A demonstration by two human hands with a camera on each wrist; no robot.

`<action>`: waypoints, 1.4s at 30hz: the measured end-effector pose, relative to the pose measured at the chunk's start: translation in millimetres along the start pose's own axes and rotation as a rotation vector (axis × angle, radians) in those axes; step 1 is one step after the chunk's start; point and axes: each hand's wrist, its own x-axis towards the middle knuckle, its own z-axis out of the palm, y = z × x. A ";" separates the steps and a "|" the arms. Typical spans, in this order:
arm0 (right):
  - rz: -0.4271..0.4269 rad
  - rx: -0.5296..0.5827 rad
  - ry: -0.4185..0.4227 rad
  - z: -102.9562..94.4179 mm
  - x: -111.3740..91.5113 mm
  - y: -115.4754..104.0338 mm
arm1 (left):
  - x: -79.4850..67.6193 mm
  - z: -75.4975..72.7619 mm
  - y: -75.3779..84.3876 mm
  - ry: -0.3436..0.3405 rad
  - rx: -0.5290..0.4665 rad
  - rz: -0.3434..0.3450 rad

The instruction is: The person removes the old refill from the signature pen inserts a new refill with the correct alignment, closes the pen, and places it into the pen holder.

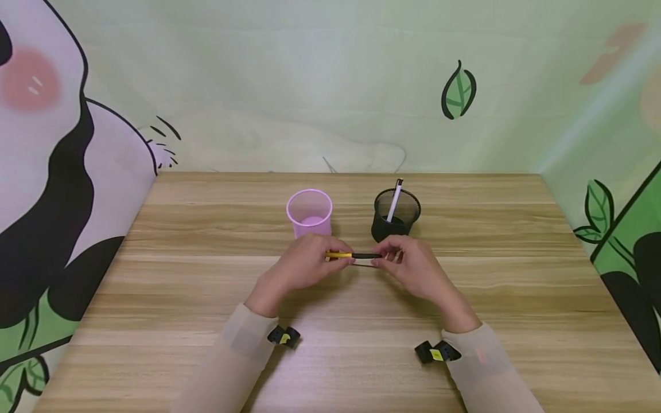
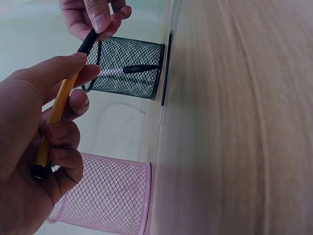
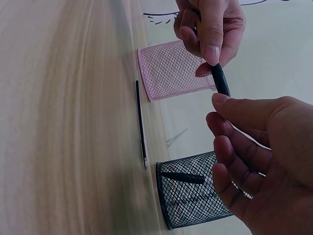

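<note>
A ballpoint pen with a yellow barrel and black grip (image 1: 365,256) is held level above the table between both hands. My left hand (image 1: 308,261) has its fingers curled round the yellow barrel (image 2: 62,100). At the other end, the thumb and forefinger of my right hand (image 1: 413,268) pinch the black tip; the very point is hidden by those fingers. A thin dark pen refill (image 2: 167,73) lies on the table beneath and beyond the hands, largely covered by them in the head view.
Behind the left hand stands a pink mesh pen cup (image 1: 312,230). A black mesh pen cup (image 1: 388,232) stands behind the right hand, with a white pen with a black end (image 1: 395,201) leaning in it. The wooden table (image 1: 206,229) ends at a printed cloth backdrop.
</note>
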 end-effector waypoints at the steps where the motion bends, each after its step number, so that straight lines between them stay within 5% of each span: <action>1: 0.000 -0.002 0.000 0.0 -0.1 -0.2 | -0.1 0.1 -0.2 -0.001 0.003 -0.001; 42: -0.004 -0.033 -0.023 1.0 -0.5 0.2 | 0.8 2.9 0.9 0.001 0.009 -0.007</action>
